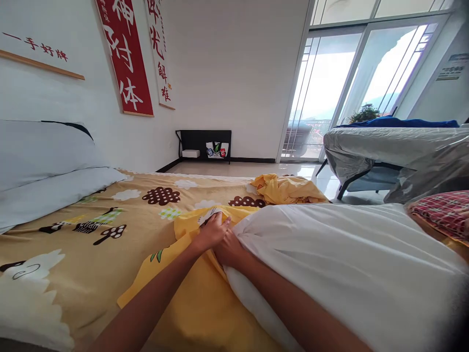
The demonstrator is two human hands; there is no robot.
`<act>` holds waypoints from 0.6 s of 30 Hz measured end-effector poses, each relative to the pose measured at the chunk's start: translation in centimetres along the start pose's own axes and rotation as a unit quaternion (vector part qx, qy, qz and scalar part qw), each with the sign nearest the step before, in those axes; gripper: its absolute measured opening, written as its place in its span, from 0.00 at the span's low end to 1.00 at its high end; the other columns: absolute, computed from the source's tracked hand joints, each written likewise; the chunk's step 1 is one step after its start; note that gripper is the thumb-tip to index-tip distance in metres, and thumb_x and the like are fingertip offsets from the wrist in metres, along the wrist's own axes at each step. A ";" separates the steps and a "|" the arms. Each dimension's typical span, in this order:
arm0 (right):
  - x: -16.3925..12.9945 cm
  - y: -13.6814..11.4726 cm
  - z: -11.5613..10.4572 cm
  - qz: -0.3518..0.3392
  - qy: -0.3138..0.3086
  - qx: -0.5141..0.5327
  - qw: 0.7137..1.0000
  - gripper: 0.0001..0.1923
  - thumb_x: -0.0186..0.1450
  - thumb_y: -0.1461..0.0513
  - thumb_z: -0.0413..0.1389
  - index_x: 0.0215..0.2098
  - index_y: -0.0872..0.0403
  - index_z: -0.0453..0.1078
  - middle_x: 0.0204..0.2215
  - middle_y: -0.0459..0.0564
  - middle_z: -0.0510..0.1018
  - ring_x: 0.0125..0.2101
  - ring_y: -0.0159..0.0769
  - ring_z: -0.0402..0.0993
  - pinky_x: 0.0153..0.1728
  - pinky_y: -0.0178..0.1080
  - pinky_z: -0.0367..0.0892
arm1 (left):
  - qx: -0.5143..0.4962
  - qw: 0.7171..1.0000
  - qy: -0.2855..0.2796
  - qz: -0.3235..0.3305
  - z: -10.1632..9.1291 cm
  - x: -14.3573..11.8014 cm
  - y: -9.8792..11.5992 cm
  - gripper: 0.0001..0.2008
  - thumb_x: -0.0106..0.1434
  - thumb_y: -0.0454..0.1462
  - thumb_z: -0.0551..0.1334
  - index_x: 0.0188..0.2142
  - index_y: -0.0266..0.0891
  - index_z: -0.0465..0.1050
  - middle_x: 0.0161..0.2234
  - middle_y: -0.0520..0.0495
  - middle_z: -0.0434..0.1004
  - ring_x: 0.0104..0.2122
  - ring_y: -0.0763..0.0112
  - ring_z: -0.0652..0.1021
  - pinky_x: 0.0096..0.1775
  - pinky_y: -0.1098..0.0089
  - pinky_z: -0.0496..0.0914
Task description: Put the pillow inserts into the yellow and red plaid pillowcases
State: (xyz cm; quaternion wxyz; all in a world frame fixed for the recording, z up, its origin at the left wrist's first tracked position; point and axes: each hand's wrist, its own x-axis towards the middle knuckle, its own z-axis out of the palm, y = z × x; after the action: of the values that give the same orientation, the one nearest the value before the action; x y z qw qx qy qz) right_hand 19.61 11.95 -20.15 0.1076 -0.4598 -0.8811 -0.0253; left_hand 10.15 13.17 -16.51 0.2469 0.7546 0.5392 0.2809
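Yellow cover (205, 298) edge pinched in left hand (211, 233) grip, fingers closed on cloth. Right hand (230, 250) pressed beside it, clamped on white quilt (348, 264) corner. Quilt spread right of grip; patterned bed (73, 244) sheet seen left.

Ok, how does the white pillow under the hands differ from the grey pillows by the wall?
The white pillow lies bare on the bed with the yellow cover at its end; the grey pillows are stacked at the wall, untouched. The left hand grips the cover's edge and the right hand presses the white pillow. The white one looks larger, being nearer the camera. Both kinds look plump and plain.
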 end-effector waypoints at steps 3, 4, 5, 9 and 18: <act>-1.2 1.2 -1.1 -0.007 -0.005 -0.006 1.000 0.19 0.62 0.64 0.54 0.51 0.58 0.72 0.49 0.59 0.75 0.54 0.47 0.65 0.57 0.46 0.58 | 0.006 1.000 -0.022 -0.002 0.4 -0.9 -1.6 0.18 0.69 0.44 0.48 0.48 0.36 0.68 0.53 0.33 0.72 0.55 0.57 0.71 0.58 0.59 0.61; -1.8 1.7 -1.8 -0.006 -0.005 -0.007 1.000 0.22 0.60 0.62 0.56 0.53 0.60 0.70 0.51 0.61 0.73 0.55 0.49 0.64 0.58 0.48 0.56 | 0.004 0.999 -0.034 0.000 0.6 -1.3 -2.1 0.19 0.69 0.44 0.47 0.49 0.37 0.68 0.53 0.35 0.72 0.55 0.58 0.71 0.57 0.60 0.62; -2.7 2.3 -2.4 -0.002 -0.011 -0.006 1.000 0.29 0.58 0.59 0.58 0.57 0.61 0.67 0.56 0.64 0.70 0.58 0.51 0.61 0.59 0.50 0.54 | 0.002 0.999 -0.046 0.004 0.8 -1.8 -2.6 0.20 0.70 0.45 0.46 0.50 0.38 0.68 0.53 0.36 0.72 0.55 0.58 0.71 0.57 0.60 0.62; -6.9 4.4 -3.9 0.069 -0.097 -0.005 0.993 0.60 0.47 0.47 0.66 0.70 0.56 0.45 0.67 0.69 0.48 0.66 0.65 0.41 0.60 0.62 0.44 | 0.000 0.997 -0.082 0.010 2.4 -3.1 -4.1 0.26 0.69 0.47 0.46 0.59 0.36 0.64 0.60 0.35 0.66 0.61 0.56 0.66 0.62 0.59 0.58; -5.1 3.7 -2.0 0.153 -0.070 -0.063 0.984 0.23 0.57 0.69 0.52 0.52 0.60 0.69 0.45 0.64 0.78 0.44 0.49 0.75 0.42 0.44 0.65 | 0.059 0.998 -0.022 -0.013 4.2 -2.2 -3.1 0.25 0.63 0.32 0.50 0.59 0.28 0.64 0.58 0.25 0.66 0.61 0.46 0.64 0.61 0.49 0.55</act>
State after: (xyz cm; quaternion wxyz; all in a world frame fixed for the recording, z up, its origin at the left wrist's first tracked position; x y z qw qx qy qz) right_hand 25.75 9.69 -19.53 0.0189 -0.5954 -0.8026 -0.0318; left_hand 10.35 11.70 -21.95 0.2172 0.7671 0.5587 0.2286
